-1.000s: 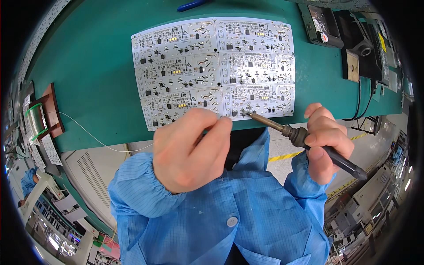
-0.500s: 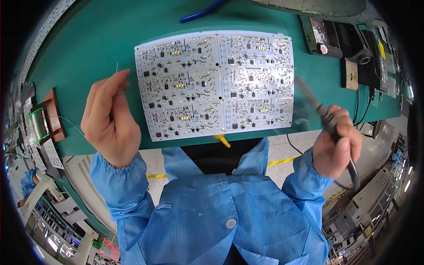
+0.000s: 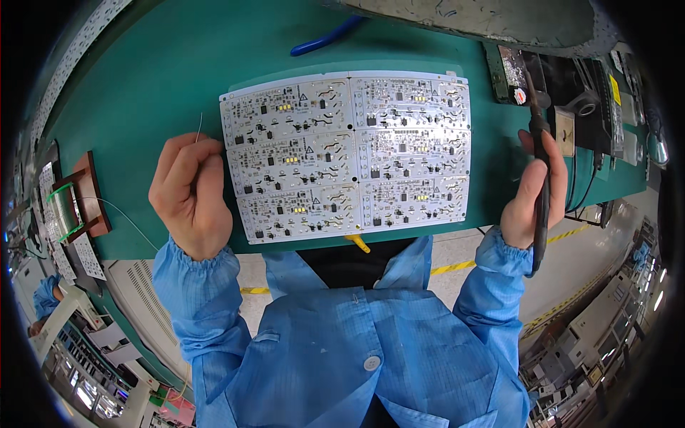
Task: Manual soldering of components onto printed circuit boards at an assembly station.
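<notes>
A white panel of joined circuit boards (image 3: 357,157), dotted with small components, lies flat on the green mat. Just off its left edge, my left hand (image 3: 191,196) is closed in a pinch on a thin solder wire (image 3: 200,123), whose end sticks up past the fingertips. Over to the right of the panel, my right hand (image 3: 531,196) grips a soldering iron (image 3: 542,175) by its dark handle. The iron points away from me, and its tip overlaps the metal box at the far right in this view; I cannot tell whether it touches.
On the left stands a brown solder spool holder (image 3: 93,192). A blue-handled tool (image 3: 325,39) lies beyond the panel, below a grey overhanging fixture (image 3: 485,21). The metal box (image 3: 508,75) and a black station (image 3: 581,100) with cables sit far right. Something yellow (image 3: 358,243) pokes out at the near edge.
The soldering iron has swung from beside the panel's right edge away to the far right, now pointing straight ahead. My left hand has come slightly closer to the panel. The view has tilted a little.
</notes>
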Demonstrator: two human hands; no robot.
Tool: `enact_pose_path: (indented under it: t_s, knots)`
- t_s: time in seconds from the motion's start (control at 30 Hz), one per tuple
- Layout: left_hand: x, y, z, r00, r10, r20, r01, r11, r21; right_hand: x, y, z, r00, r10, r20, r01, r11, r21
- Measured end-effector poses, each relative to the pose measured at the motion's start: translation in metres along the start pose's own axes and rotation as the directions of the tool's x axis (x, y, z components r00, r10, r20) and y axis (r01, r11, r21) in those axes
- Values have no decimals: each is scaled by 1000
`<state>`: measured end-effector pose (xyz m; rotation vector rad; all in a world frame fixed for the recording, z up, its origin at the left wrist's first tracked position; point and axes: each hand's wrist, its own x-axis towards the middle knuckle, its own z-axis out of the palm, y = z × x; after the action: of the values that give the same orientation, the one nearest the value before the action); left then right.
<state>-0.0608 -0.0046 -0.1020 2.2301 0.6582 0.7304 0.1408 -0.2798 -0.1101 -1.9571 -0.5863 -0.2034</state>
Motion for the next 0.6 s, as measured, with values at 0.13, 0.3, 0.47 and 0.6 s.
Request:
enact_pose_path:
  t_s: [0.13, 0.3, 0.47, 0.6]
  knots:
    - [-2, 0, 0, 999, -14, 44, 15, 1000, -26, -14, -10, 5, 996, -70, 59, 66, 996, 66]
    - [-6, 14, 5, 991, -103, 87, 97, 992, 80, -25, -17, 19, 992, -82, 96, 64, 982, 176]
    - [-8, 17, 4, 993, -89, 80, 77, 986, 151, -27, -20, 24, 986, -65, 151, 32, 976, 214]
    - [-7, 34, 4, 996, 61, 69, -81, 939, 335, -28, -21, 22, 987, -36, 159, 6, 983, 185]
